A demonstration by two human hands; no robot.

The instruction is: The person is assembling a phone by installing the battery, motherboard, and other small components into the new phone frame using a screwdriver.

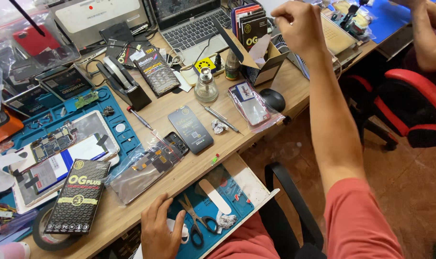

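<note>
Blue mat (pixel 107 98), black-handled scissors (pixel 197 225), perhaps red chair arm (pixel 419 84)

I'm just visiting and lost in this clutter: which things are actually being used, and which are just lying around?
In use: right hand over the cardboard box of flat packs; left hand by the scissors in the drawer.
Lying about: dark phone, glass bottle, laptop, screwdriver, mouse.

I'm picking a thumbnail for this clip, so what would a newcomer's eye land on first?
Probably the right hand, stretched far across the crowded wooden bench above an open cardboard box of flat packets. Next, the opened phone on the blue mat at left. The left hand rests by black-handled scissors in the pulled-out drawer.
</note>
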